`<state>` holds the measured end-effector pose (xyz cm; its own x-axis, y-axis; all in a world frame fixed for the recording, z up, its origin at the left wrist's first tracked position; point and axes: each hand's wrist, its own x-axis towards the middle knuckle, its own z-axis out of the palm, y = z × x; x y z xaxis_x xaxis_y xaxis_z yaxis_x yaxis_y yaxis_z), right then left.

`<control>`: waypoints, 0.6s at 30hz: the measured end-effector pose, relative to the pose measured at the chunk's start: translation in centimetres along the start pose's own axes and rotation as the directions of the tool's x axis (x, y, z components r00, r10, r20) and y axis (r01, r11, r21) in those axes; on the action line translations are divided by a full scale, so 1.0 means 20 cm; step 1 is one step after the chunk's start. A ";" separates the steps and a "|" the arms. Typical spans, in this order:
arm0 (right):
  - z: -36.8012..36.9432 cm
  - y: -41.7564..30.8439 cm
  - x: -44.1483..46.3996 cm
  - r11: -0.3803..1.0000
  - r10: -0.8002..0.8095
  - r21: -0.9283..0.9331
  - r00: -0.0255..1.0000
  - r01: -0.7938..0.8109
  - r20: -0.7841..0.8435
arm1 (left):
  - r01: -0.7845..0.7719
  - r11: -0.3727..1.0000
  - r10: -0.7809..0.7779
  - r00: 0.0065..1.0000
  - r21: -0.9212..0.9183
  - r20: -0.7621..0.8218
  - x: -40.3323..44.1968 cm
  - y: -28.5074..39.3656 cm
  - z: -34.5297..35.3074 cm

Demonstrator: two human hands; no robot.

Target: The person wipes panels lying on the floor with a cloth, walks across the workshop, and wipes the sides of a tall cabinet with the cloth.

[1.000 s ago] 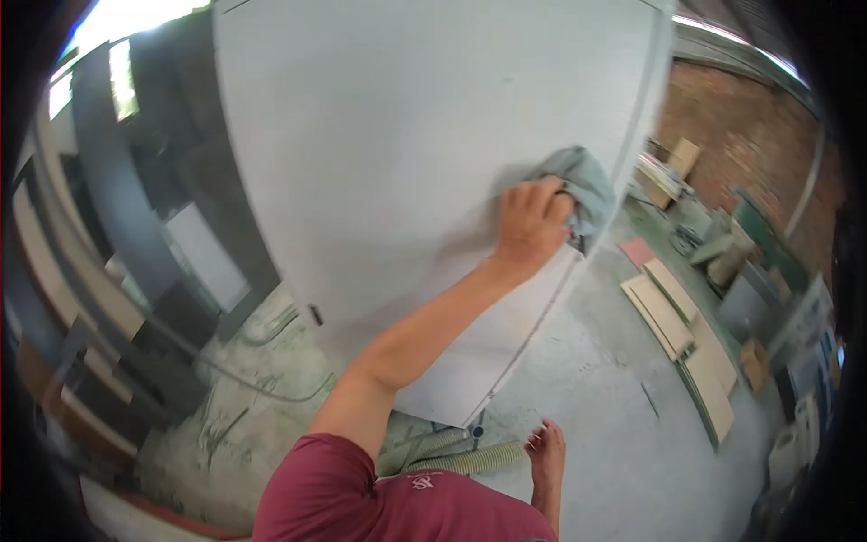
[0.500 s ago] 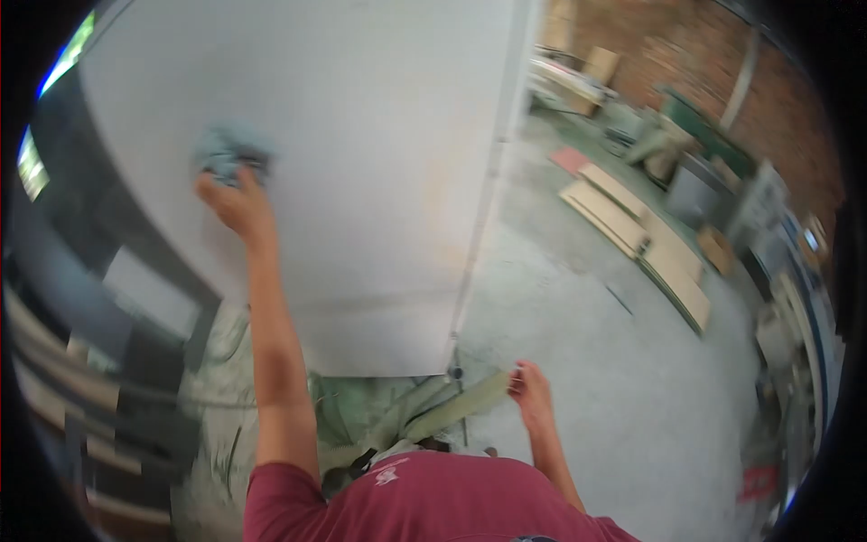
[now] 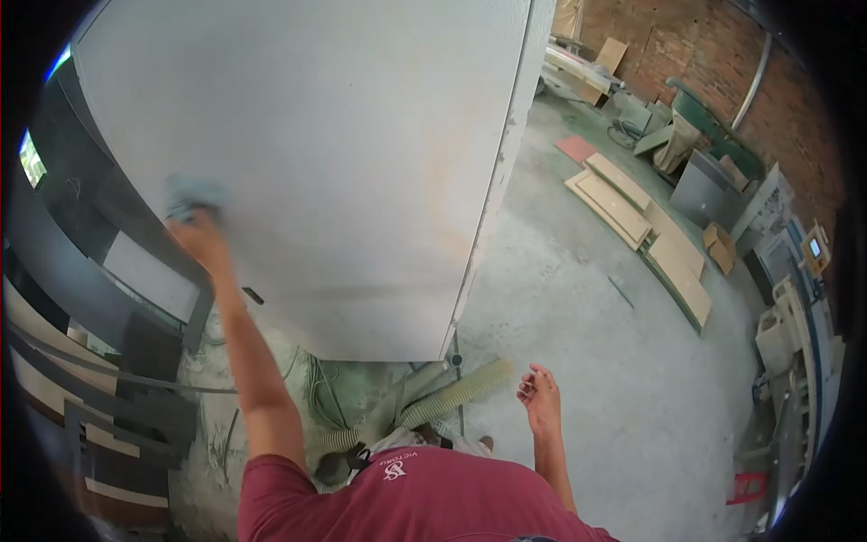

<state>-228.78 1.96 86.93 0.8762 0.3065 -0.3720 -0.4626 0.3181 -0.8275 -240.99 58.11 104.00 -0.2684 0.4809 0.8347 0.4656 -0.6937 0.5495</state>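
Observation:
My left hand is closed around a bunched blue-grey cloth, blurred by motion, near the left edge of a large white panel. The cloth seems to lie against the panel's surface. Faint yellowish marks show on the panel's right part, and a small dark slot sits near its lower left edge. My right hand hangs at my side over the concrete floor, with loosely curled fingers apart and nothing visible in them. Close to it lies the end of a ribbed hose.
Flat beige boards lie on the floor to the right, beside a small cardboard box. Dark and pale panels are stacked at the left. A red plastic object rests at lower right. A brick wall stands behind.
My left hand has moved left and down across the white panel with the cloth. My right hand has shifted slightly right and its fingers have turned more upward.

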 end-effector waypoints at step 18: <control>0.06 0.08 0.10 0.980 0.133 -0.160 0.989 -0.122 0.063 | -0.159 0.874 0.290 0.928 -0.459 0.232 -1.08 1.09 0.08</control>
<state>-227.96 4.15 85.49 0.7966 0.4017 -0.4519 -0.5382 0.1306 -0.8327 -223.72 33.37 97.87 0.0814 0.3692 0.9258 0.0622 -0.9289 0.3650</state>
